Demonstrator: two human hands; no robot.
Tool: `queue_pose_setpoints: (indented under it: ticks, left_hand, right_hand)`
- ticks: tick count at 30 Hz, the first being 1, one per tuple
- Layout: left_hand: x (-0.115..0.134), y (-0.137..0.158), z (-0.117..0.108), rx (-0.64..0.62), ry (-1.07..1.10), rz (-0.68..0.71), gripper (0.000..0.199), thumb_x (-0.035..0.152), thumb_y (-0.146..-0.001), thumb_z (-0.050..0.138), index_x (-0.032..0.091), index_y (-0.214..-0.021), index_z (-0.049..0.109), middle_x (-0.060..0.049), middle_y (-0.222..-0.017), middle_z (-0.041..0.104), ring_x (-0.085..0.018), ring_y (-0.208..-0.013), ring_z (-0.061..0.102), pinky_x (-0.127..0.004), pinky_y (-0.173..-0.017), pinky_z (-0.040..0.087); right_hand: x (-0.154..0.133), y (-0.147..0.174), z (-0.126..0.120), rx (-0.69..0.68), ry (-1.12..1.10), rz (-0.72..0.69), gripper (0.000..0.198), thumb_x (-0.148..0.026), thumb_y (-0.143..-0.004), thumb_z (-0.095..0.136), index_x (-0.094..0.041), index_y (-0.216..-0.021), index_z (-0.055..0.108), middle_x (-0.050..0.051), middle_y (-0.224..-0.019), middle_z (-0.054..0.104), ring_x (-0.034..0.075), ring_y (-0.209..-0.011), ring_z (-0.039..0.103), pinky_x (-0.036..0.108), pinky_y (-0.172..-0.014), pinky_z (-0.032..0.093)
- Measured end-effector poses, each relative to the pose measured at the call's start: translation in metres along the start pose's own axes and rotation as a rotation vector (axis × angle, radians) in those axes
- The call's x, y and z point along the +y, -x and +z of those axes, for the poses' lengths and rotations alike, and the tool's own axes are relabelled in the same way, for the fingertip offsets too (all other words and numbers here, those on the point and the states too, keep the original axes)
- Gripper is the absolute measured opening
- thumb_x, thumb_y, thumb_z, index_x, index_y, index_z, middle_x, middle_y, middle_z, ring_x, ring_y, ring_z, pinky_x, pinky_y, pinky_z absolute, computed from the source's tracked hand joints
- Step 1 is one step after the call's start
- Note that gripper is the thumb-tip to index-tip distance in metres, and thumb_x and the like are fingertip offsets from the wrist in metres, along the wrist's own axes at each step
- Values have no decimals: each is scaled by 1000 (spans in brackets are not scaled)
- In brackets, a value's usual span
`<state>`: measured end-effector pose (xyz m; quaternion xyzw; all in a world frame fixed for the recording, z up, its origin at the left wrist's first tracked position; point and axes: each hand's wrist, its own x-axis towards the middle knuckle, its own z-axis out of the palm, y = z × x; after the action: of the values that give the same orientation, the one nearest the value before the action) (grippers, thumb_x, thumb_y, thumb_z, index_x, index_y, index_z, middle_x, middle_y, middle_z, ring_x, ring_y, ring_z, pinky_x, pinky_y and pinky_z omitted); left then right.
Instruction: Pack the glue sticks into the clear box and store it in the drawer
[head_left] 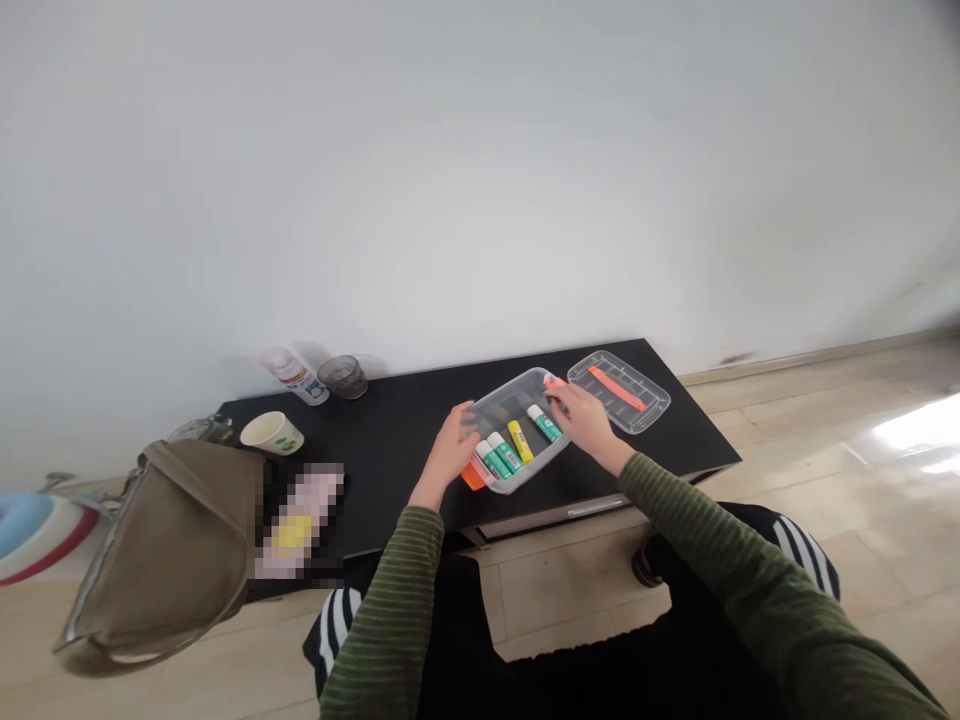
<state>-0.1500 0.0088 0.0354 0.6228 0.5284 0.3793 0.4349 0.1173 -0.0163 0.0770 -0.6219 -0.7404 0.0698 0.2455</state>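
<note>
A clear plastic box (pixel 511 488) with orange side latches stands on the black table, without its lid. In it lie three green glue sticks with white caps, one of them a green glue stick (pixel 504 453) at the left, and a yellow glue stick (pixel 520 441). My left hand (pixel 454 442) is closed around the box's left rim, above an orange latch (pixel 473 474). At the right end, my right hand (pixel 585 420) has its fingers curled on the rim beside the other orange latch (pixel 553 381). The clear lid (pixel 619 391) with an orange handle lies right of the box.
The black table (pixel 390 440) stands against a white wall. On its left are a paper cup (pixel 272 433), a dark glass (pixel 343 377), a spray can (pixel 295 374), a brown bag (pixel 172 550) and a blurred-out item (pixel 300 522). A drawer front (pixel 551 517) juts out near my knees.
</note>
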Motion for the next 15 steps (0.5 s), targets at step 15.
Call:
queue_pose_setpoints:
  ticks: [15]
  left_hand:
    - [-19,-33,15,191,131,3,52,26,-76,63,19,-127,56,-11,-127,65,-22,-105,70,-38,-95,54]
  right_hand:
    - [161,46,0,-282,307,281,11,-21,-90,57,-20,-91,68,11,-113,60,26,-115,51,34,-93,42]
